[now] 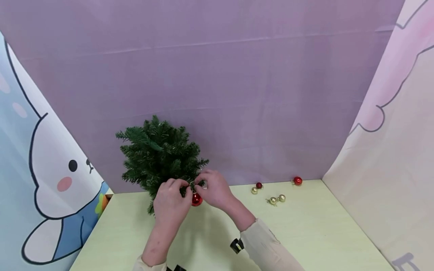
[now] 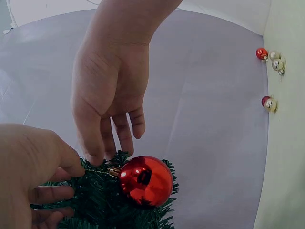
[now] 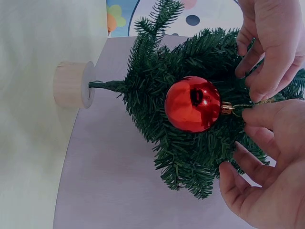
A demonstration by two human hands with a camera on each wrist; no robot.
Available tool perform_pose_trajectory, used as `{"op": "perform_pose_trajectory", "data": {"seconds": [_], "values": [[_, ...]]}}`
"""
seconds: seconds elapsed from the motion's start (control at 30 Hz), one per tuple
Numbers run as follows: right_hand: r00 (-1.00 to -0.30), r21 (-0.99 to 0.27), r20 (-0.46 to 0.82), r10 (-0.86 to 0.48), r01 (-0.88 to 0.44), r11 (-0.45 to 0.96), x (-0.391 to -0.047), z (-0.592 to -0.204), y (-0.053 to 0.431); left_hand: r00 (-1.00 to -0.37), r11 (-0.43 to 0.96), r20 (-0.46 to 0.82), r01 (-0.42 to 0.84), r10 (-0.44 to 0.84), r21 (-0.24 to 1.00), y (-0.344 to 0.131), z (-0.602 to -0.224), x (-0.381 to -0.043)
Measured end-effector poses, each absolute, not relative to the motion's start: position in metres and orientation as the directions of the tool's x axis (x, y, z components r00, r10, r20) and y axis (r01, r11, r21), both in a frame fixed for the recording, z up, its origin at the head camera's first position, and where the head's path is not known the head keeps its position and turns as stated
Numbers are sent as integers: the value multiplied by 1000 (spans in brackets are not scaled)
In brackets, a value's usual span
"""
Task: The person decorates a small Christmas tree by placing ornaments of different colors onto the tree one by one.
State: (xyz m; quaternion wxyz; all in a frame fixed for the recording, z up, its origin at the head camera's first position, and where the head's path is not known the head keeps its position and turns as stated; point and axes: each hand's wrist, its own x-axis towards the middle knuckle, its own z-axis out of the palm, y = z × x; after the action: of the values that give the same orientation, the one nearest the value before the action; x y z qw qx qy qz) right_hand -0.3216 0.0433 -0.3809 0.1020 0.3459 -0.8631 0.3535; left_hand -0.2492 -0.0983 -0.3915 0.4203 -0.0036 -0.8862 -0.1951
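A shiny red Christmas ball [image 1: 196,200] hangs by a thin gold cord at the front of a small green artificial Christmas tree [image 1: 159,150]. My left hand [image 1: 172,203] pinches the cord just above the ball's gold cap, thumb against forefinger. From the other side my right hand [image 1: 217,191] meets it, its thumb and forefinger also pinching at the cord beside a branch. In the right wrist view the ball [image 3: 193,104] lies against the needles, with both sets of fingertips close together at the loop. Exactly where the loop passes is partly hidden by the fingers.
Toward the back right of the pale table [image 1: 305,226] lie a red ball [image 1: 297,181], a small dark red ball [image 1: 259,185] and several gold balls [image 1: 272,200]. The tree stands on a round wooden base [image 3: 71,85]. A purple cloth [image 1: 217,94] hangs behind.
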Motion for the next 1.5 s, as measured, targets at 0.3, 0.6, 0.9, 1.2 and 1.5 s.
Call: {"op": "perform_pose_trajectory", "data": {"seconds": [0.3, 0.6, 0.9, 1.2, 1.5], "values": [[-741, -534, 417, -526, -668, 518, -321, -391, 44, -642, 925, 752, 178, -149, 335, -101, -398, -248], [-756, -603, 380, -532, -639, 477, -319, -397, 49, -595, 905, 798, 282, -97, 320, -108, -402, -244], [-746, -579, 462, -480, -664, 474, -329, -393, 47, -472, 858, 878, 414, -83, 304, -127, -373, -250], [-730, -560, 484, -483, -682, 471, -318, -402, 46, -408, 897, 894, 299, -188, 325, -147, -364, -242], [-730, -532, 453, -512, -682, 502, -304, -399, 46, -632, 826, 689, 134, -354, 548, -159, -361, -241]]}}
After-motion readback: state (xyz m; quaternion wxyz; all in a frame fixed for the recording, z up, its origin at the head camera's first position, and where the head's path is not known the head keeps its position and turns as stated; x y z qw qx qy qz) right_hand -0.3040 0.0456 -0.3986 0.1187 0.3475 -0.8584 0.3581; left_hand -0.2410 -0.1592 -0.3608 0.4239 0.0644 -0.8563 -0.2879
